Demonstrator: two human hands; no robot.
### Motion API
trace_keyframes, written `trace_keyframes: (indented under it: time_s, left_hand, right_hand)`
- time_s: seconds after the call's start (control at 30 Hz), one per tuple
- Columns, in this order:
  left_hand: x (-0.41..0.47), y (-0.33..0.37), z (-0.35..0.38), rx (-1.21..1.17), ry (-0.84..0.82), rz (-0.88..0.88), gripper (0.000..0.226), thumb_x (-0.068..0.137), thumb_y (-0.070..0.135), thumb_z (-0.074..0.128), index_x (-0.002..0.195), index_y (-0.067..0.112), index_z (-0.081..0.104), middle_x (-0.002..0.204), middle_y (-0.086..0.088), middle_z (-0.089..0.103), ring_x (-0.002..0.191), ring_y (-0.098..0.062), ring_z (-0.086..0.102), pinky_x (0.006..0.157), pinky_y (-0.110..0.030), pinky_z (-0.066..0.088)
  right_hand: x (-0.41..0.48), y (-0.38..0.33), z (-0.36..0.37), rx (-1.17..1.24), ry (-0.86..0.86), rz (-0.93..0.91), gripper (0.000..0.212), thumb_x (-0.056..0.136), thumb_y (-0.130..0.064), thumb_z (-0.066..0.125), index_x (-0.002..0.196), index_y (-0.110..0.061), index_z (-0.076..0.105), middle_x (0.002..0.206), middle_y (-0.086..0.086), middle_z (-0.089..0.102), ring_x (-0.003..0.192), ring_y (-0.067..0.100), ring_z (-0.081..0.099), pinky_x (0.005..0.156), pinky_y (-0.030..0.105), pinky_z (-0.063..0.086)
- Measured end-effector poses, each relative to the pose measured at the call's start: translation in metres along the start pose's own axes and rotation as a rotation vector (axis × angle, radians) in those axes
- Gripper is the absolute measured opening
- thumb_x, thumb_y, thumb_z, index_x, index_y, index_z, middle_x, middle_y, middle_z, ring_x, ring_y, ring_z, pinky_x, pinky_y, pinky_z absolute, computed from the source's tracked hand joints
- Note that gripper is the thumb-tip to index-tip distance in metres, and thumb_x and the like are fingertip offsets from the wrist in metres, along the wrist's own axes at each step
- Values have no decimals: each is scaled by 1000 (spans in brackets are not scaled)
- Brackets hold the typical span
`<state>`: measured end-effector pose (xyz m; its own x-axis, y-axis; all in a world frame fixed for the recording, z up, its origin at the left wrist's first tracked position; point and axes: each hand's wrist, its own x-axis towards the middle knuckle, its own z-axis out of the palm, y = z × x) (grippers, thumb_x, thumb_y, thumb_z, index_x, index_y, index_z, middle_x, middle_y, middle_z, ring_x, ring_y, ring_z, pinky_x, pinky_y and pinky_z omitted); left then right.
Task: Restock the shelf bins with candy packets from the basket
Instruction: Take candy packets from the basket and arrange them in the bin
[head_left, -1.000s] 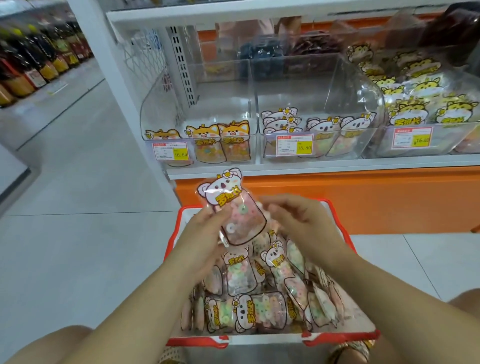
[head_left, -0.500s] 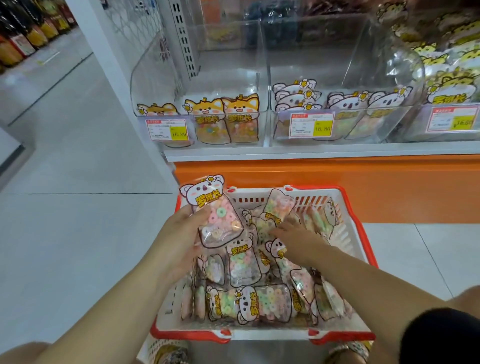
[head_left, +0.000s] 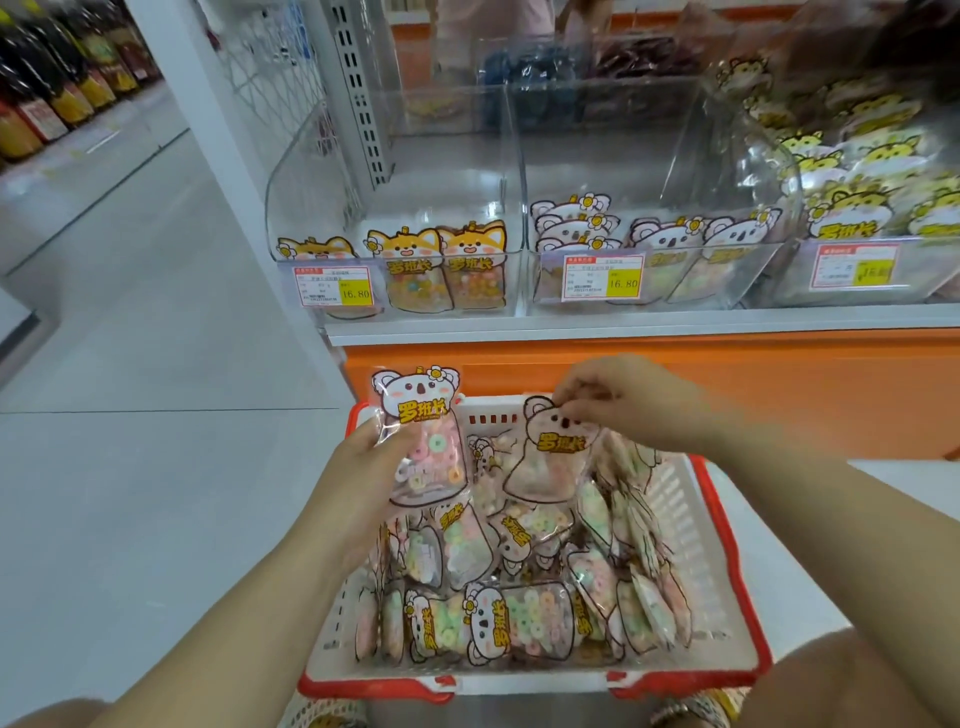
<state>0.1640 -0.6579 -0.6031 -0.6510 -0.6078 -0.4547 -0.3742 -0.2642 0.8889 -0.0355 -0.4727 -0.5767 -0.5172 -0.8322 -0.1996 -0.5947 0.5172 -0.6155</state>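
**A:** Where the aisle runs off at the far left, what stands there?

**B:** Rows of dark bottles (head_left: 47, 88) with yellow labels. They are blurred and well apart from the shelf.

**A:** And the first bin?

**B:** The left bin (head_left: 400, 171) is clear plastic and sits on the white shelf (head_left: 623, 326). Three fox packets (head_left: 447, 270) stand upright against its front wall. One is partly behind a price tag (head_left: 335, 288) reading 16.80.

**A:** What about the left hand?

**B:** The left hand (head_left: 363, 478) is lower down, over the basket's left rim. Its thumb and fingers are curled round a koala packet (head_left: 423, 415). The packet is held upright with its face to the camera, and pastel candy rings show through its clear lower half.

**A:** And the basket?

**B:** The basket (head_left: 693, 540) is red and white and sits in front of the orange shelf base. Many loose koala packets (head_left: 519, 618) are heaped inside, some lying flat and some on edge.

**A:** The right hand?

**B:** The right hand (head_left: 639, 400) is above the basket's far side. Its fingertips pinch the top of a second koala packet (head_left: 550, 457), which hangs below them. I cannot tell whether its lower end rests on the heap.

**A:** And further right?

**B:** The middle bin (head_left: 649, 156) has koala packets standing along its front. The right bin (head_left: 779, 280) is piled with yellow tiger packets (head_left: 852, 213).
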Motion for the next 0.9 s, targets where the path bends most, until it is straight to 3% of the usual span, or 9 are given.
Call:
trace_keyframes:
  time_s: [0.13, 0.2, 0.27, 0.33, 0.37, 0.4, 0.5, 0.67, 0.9]
  left_hand:
    - [-8, -1, 2, -74, -73, -31, 12, 98, 30, 63, 110, 31, 65, 112, 5, 72, 106, -18, 67, 93, -44, 50]
    - [-10, -3, 6, -119, -142, -76, 23, 98, 29, 62, 120, 25, 64, 117, -3, 73, 106, -24, 70, 94, -45, 52]
    - [-14, -3, 11, -153, -207, -118, 38, 100, 26, 58, 135, 11, 57, 121, -12, 72, 106, -30, 71, 91, -46, 55]
    - [-15, -2, 16, -193, -262, -139, 52, 95, 26, 61, 141, 7, 49, 125, -16, 69, 109, -34, 70, 95, -49, 54]
    - [-17, 0, 18, -202, -293, -142, 56, 91, 28, 63, 141, 7, 50, 125, -16, 69, 111, -34, 69, 97, -50, 53]
    - [-16, 0, 19, -199, -319, -140, 55, 89, 28, 63, 139, 8, 52, 124, -16, 69, 113, -35, 68, 98, -50, 52]
    - [-18, 2, 24, -168, -388, -117, 44, 97, 26, 63, 136, 9, 57, 126, -17, 68, 117, -37, 65, 105, -56, 47]
    - [-19, -3, 32, -117, -416, -105, 61, 81, 32, 80, 131, 6, 59, 125, -26, 66, 119, -46, 61, 103, -59, 48]
    - [-21, -5, 39, -157, -405, -131, 60, 77, 31, 79, 130, 11, 58, 120, -13, 72, 114, -31, 68, 104, -55, 49]
  right_hand:
    - [-22, -9, -19, 133, 7, -24, 14, 96, -27, 66, 106, -32, 73, 82, -17, 74, 76, -6, 66, 68, 11, 50]
    - [-29, -11, -20, 202, 5, -15, 13, 95, -28, 66, 105, -34, 73, 79, -18, 73, 74, -5, 66, 67, 14, 49]
    - [-32, -12, -17, 273, -2, 0, 11, 95, -29, 67, 102, -34, 73, 79, -14, 74, 78, 11, 70, 71, 28, 56]
    - [-33, -14, -15, 332, 27, 8, 10, 94, -31, 67, 101, -34, 73, 85, -11, 76, 92, 32, 69, 86, 50, 55]
    - [-32, -15, -14, 373, 67, 8, 10, 93, -33, 68, 101, -34, 74, 87, -11, 76, 95, 33, 68, 90, 53, 53]
    - [-31, -16, -14, 425, 122, 13, 10, 93, -33, 68, 101, -34, 74, 87, -11, 76, 94, 28, 69, 90, 52, 54]
    - [-29, -16, -14, 564, 234, 13, 9, 94, -32, 66, 97, -34, 74, 79, -15, 74, 76, 1, 64, 78, 26, 48]
    - [-21, -25, 7, 561, 247, 34, 12, 94, -29, 67, 104, -28, 74, 78, -19, 72, 74, -9, 64, 70, 11, 46]
    - [-8, -33, 23, 490, 318, -30, 11, 89, -23, 74, 99, -25, 77, 92, -15, 75, 86, -2, 68, 84, 25, 56]
